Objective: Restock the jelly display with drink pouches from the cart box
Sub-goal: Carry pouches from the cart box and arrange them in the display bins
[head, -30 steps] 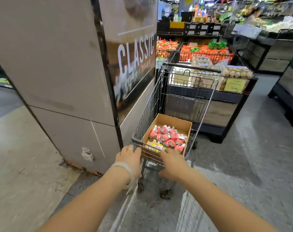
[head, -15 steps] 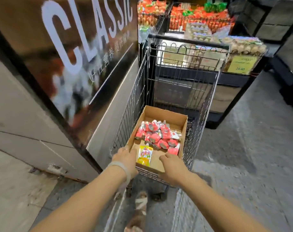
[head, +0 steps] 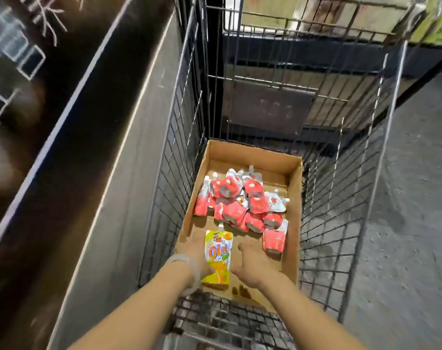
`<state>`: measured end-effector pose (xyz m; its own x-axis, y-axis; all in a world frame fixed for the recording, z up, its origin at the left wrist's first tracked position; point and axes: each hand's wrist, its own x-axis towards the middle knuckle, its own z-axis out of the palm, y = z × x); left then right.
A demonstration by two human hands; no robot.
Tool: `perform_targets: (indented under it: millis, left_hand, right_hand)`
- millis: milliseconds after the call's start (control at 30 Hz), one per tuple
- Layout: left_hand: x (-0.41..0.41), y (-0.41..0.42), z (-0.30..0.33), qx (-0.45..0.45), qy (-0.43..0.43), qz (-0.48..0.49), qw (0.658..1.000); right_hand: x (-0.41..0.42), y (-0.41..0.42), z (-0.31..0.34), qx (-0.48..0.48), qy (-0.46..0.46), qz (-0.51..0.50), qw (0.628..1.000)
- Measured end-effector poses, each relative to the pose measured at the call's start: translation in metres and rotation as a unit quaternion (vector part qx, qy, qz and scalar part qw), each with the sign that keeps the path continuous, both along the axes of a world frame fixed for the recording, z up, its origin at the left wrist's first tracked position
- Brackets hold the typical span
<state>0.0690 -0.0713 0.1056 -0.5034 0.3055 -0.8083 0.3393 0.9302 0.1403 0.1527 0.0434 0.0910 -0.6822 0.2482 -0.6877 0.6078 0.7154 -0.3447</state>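
A cardboard box (head: pixel 255 154) sits in the wire cart (head: pixel 175 157). A pile of several red drink pouches (head: pixel 236 202) lies in the middle of the box. One yellow-orange pouch (head: pixel 218 251) stands at the near left of the box. My left hand (head: pixel 193 252), with a pale bracelet on the wrist, holds that pouch by its left edge, thumb at its lower corner. My right hand (head: pixel 250 263) rests on the box floor just right of the yellow pouch, fingers stretched toward the red pile and holding nothing.
A dark pillar panel with white lettering (head: pixel 71 117) stands tight against the cart's left side. Beyond the cart's front is a dark display base (head: pixel 270 107). Grey floor (head: pixel 406 223) lies open to the right.
The view has closed in and tilted down onto the cart. Both hands left the near rim and reached into the box; the left one now holds the yellow pouch.
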Motion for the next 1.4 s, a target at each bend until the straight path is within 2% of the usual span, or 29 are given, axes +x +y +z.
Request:
perform_targets:
  millis: [100, 200, 267, 400, 567, 700, 800, 933, 1067, 1167, 1233, 1300, 1400]
  left_hand:
    - [-0.008, 0.004, -0.041, -0.003, -0.051, 0.062, 0.997]
    - [-0.011, 0.008, -0.078, 0.019, -0.087, 0.119, 0.989]
    - [-0.009, 0.01, -0.103, 0.034, -0.106, 0.16, 0.981]
    - [-0.006, 0.013, -0.136, 0.027, -0.119, 0.252, 0.96]
    - [-0.01, 0.014, -0.137, 0.01, -0.148, 0.314, 0.938]
    - [-0.012, 0.008, -0.12, 0.053, -0.17, 0.387, 0.904]
    - [-0.018, 0.011, -0.089, 0.113, -0.137, 0.384, 0.906]
    - [-0.032, 0.02, -0.037, 0.205, -0.125, 0.41, 0.88]
    - [-0.041, 0.028, 0.017, 0.255, 0.018, 0.306, 0.917]
    - [-0.037, 0.026, 0.065, 0.224, 0.135, 0.191, 0.946]
    - [-0.023, 0.019, 0.094, 0.176, 0.169, 0.146, 0.959]
    - [0.002, 0.007, 0.115, 0.137, 0.2, 0.13, 0.961]
    - [0.06, -0.013, 0.14, 0.098, 0.23, 0.16, 0.955]
  right_hand:
    - [-0.008, 0.003, -0.037, -0.071, -0.03, -0.059, 0.995]
    - [-0.011, -0.004, -0.08, -0.171, -0.057, -0.157, 0.971]
    - [-0.013, -0.012, -0.107, -0.213, -0.041, -0.254, 0.943]
    - [-0.019, -0.029, -0.151, -0.204, -0.022, -0.437, 0.876]
    - [-0.013, -0.031, -0.168, -0.287, -0.095, -0.522, 0.798]
    - [-0.003, -0.016, -0.14, -0.351, -0.09, -0.523, 0.772]
    - [-0.012, 0.003, -0.106, -0.355, -0.056, -0.491, 0.794]
    - [-0.042, 0.033, -0.047, -0.309, 0.049, -0.429, 0.847]
    - [-0.065, 0.058, 0.02, -0.331, 0.142, -0.386, 0.849]
    - [-0.067, 0.064, 0.058, -0.354, 0.177, -0.34, 0.853]
    - [-0.061, 0.064, 0.083, -0.365, 0.195, -0.313, 0.855]
    - [-0.047, 0.063, 0.108, -0.393, 0.204, -0.297, 0.846]
    - [-0.015, 0.054, 0.141, -0.449, 0.196, -0.249, 0.836]
